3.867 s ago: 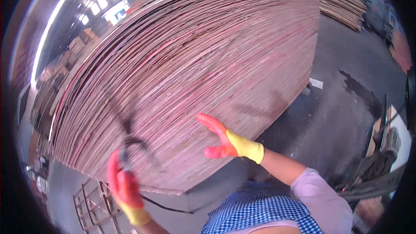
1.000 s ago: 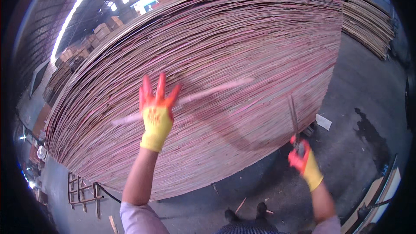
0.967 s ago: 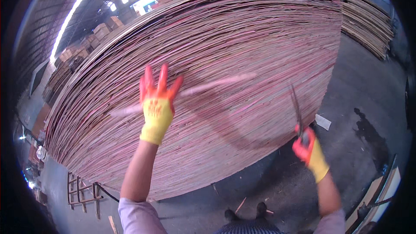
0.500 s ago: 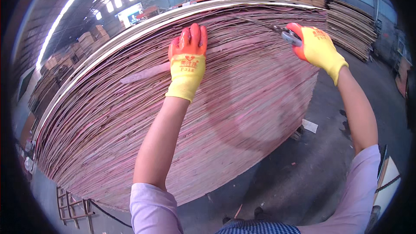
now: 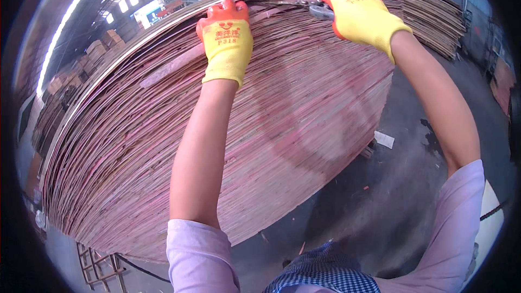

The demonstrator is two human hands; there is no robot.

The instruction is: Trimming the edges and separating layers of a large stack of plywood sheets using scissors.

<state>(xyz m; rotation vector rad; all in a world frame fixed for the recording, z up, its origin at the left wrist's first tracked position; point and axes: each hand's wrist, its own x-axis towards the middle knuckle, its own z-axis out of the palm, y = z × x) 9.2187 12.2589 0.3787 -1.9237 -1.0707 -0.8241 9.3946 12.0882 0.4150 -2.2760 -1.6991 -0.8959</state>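
A tall stack of thin pinkish wood sheets [image 5: 260, 114] fills the middle, layered edges facing me. In a yellow glove with orange-coated fingers, my left hand [image 5: 226, 35] is at the upper edges, its bent fingers hooked on the sheet edges; the fingertips are partly hidden. My right hand [image 5: 358, 15], gloved alike, is closed around the grey handle [image 5: 322, 12] of a tool with a long, thin, dark blade [image 5: 282, 3]. The blade points left, along a dark gap between upper sheets, toward my left hand. A pale strip [image 5: 171, 68] sticks out of the stack below my left hand.
More stacked sheets [image 5: 434, 19] stand at the far right, and piles [image 5: 97, 51] at the far left. A metal rack [image 5: 100, 268] is at the lower left. On the dark floor right of the stack lies a white piece [image 5: 384, 140].
Both hands have moved up in the picture. My left fingers, earlier laid against the sheet edges, are now bent at them. My right hand has shifted left with the bladed tool, closer to my left hand.
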